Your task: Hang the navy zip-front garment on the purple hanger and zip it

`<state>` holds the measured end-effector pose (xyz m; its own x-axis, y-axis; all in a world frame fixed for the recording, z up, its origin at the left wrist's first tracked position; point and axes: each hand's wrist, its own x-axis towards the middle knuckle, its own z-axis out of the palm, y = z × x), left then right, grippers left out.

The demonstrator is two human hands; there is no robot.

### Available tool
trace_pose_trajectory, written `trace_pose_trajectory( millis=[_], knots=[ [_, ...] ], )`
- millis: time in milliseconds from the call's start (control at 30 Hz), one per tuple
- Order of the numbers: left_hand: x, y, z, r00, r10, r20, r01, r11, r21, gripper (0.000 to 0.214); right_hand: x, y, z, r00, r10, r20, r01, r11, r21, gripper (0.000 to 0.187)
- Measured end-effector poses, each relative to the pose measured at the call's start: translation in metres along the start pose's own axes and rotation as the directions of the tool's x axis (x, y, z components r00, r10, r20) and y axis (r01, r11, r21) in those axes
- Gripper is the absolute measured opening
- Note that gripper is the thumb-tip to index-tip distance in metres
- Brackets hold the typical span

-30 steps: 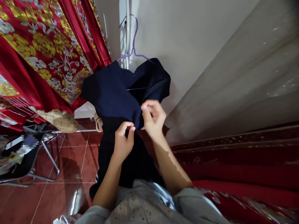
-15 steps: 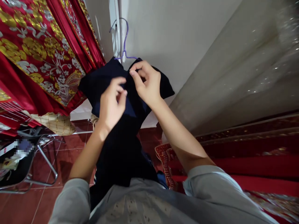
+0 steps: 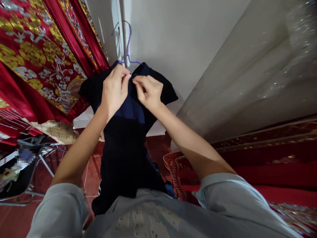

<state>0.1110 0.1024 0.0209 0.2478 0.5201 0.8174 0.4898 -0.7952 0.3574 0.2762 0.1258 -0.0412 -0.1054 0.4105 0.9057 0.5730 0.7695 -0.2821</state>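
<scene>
A dark navy garment point(image 3: 128, 138) hangs from a purple wire hanger point(image 3: 126, 43) hooked high on a white wall. My left hand point(image 3: 114, 89) and my right hand point(image 3: 148, 91) meet at the garment's neck, just below the hanger's hook. Both hands are closed, their fingertips pinching the navy cloth at the collar. The lower part of the garment drops down to my grey shirt.
Red cloth with gold and silver embroidery point(image 3: 37, 56) hangs at the left. A metal-framed chair point(image 3: 27, 178) with loose items stands on the red tile floor at lower left. A pale sheer curtain point(image 3: 260, 72) and red carpeted steps point(image 3: 260, 165) fill the right.
Both hands rose from the garment's middle up to its collar under the hanger hook. They now pinch together there, and the garment hangs straighter.
</scene>
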Motion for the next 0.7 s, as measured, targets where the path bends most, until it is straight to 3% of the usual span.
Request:
trace_pose_trajectory(
  millis=[67, 167, 200, 300, 367, 467, 533, 633, 700],
  knots=[
    [0.012, -0.004, -0.009, 0.996, 0.041, -0.077, -0.038, 0.998, 0.043, 0.039, -0.011, 0.004, 0.007, 0.999, -0.02, 0.035, 0.021, 0.999, -0.036, 0.042],
    [0.036, -0.032, -0.044, 0.962, 0.084, -0.261, -0.05, 0.989, 0.136, 0.032, -0.039, 0.008, 0.013, 0.983, -0.035, 0.18, 0.049, 0.996, -0.075, 0.042],
    [0.04, -0.047, -0.061, 0.945, 0.057, -0.321, -0.002, 0.986, 0.168, 0.027, -0.05, 0.009, 0.014, 0.971, -0.032, 0.237, 0.051, 0.996, -0.076, 0.043],
    [0.029, -0.095, -0.107, 0.832, -0.28, -0.479, 0.399, 0.902, 0.167, 0.021, -0.076, 0.012, 0.011, 0.926, -0.007, 0.377, 0.024, 0.999, -0.039, 0.041],
    [0.001, -0.119, -0.125, 0.795, -0.479, -0.372, 0.574, 0.794, 0.203, 0.024, -0.084, 0.014, 0.007, 0.907, 0.01, 0.421, -0.016, 1.0, 0.01, 0.035],
    [-0.056, -0.13, -0.131, 0.787, -0.61, -0.088, 0.61, 0.75, 0.255, 0.03, -0.084, 0.014, 0.001, 0.905, 0.002, 0.425, -0.046, 0.995, 0.092, 0.023],
    [-0.086, -0.121, -0.125, 0.747, -0.653, 0.125, 0.605, 0.746, 0.276, 0.026, -0.079, 0.009, -0.001, 0.911, -0.022, 0.411, -0.037, 0.99, 0.134, 0.017],
    [-0.106, -0.088, -0.112, 0.699, -0.555, 0.451, 0.477, 0.831, 0.285, 0.012, -0.071, -0.009, 0.001, 0.903, -0.076, 0.423, -0.026, 0.973, 0.23, 0.019],
    [-0.103, -0.058, -0.103, 0.668, -0.389, 0.634, 0.316, 0.92, 0.232, 0.016, -0.067, -0.027, 0.008, 0.882, -0.111, 0.457, -0.035, 0.954, 0.297, 0.043]
  ],
)
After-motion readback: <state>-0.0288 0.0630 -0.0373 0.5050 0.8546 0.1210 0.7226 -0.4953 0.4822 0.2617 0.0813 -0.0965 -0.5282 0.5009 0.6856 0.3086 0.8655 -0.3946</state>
